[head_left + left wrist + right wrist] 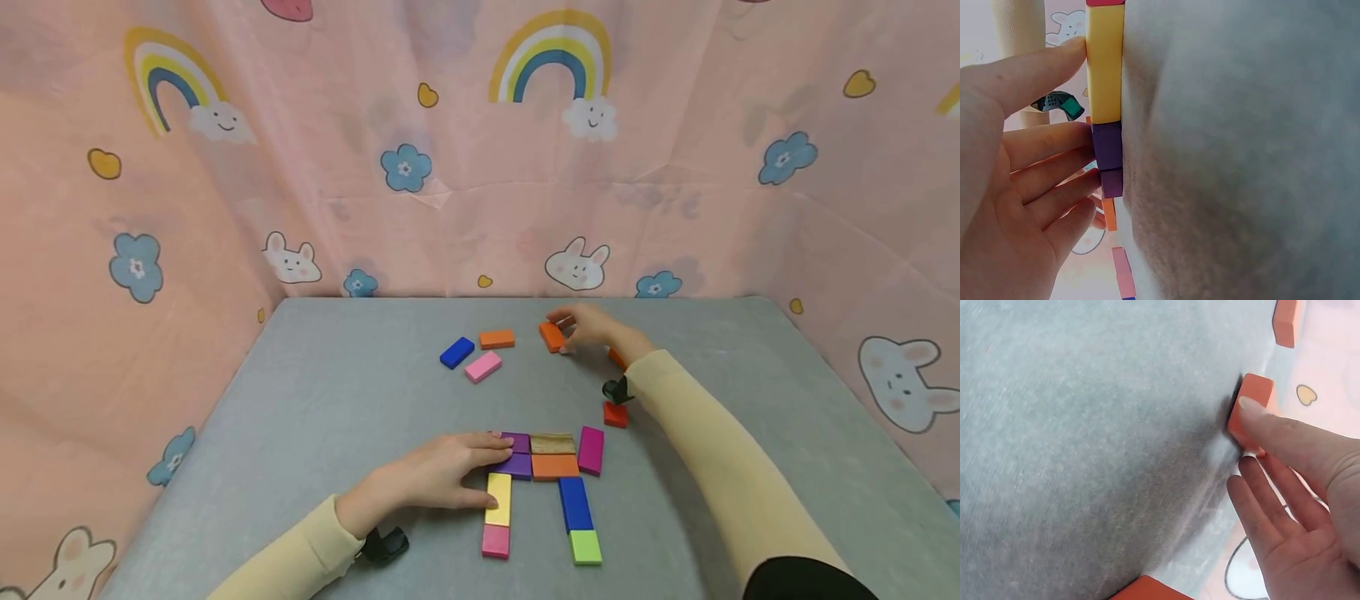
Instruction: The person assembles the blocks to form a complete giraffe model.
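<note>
At the back of the table my right hand [594,323] pinches an orange block [550,337] between thumb and fingers. In the right wrist view the thumb lies against that orange block [1257,394], the fingers partly hidden behind it. My left hand [442,471] rests on the laid-out blocks, its fingers fairly straight. Those fingertips touch two purple blocks [1107,147], while the thumb touches the yellow block [1105,62]. Beside the purple pair lie a wood-patterned block [552,443] and an orange one [555,467]. A magenta block [591,451] sits at their right.
Below hang two legs of blocks: yellow above pink [496,542], and blue [575,504] above green [586,547]. Loose blue [457,352], pink [483,367] and orange [497,339] blocks lie farther back. A red block [616,414] is near the right wrist, another orange block [617,358] partly hidden.
</note>
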The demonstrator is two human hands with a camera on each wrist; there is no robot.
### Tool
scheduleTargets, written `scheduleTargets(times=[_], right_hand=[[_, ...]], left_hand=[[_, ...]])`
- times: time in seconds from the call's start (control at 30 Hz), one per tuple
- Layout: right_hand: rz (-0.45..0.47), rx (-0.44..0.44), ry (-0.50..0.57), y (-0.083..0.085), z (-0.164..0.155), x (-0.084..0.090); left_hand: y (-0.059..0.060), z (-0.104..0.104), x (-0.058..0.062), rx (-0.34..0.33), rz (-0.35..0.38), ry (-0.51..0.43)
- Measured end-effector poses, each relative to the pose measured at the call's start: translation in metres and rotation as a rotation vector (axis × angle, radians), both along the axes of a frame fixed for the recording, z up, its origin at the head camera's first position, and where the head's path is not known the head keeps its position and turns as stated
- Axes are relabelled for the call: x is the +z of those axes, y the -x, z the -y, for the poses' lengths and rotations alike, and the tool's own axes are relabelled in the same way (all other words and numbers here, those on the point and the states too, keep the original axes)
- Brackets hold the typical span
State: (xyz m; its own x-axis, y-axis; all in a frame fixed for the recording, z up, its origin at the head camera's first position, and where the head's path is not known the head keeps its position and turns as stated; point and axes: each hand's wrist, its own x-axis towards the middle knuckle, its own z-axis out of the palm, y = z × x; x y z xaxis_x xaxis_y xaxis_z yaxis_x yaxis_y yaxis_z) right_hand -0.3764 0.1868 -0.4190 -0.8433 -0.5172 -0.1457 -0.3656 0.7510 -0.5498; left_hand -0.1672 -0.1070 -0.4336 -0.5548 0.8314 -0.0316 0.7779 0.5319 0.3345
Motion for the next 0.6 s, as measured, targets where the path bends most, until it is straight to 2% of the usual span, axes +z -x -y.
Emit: scheduleTargets(times=[0.13,0.27,0.43,0.6], right_hand=[[0.0,-0.007,-0.004,-0.002,-0.003,0.002],[-0.043,0.004,0.019,-0.012,-0.007,0.008],[-0.125,0.011,0.065,-0.04,-0.011,0.013],[-0.179,-0.011,0.103,-0.072,-0.012,0.006]], left_hand=[[0.0,-0.002,0.0,0.0,0.006,0.002],[0.0,-0.003,0.001,0.004,0.015,0.007],[-0.001,-0.004,0.002,0.012,0.019,0.019],[-0.002,-0.003,0.001,0.01,0.014,0.011]])
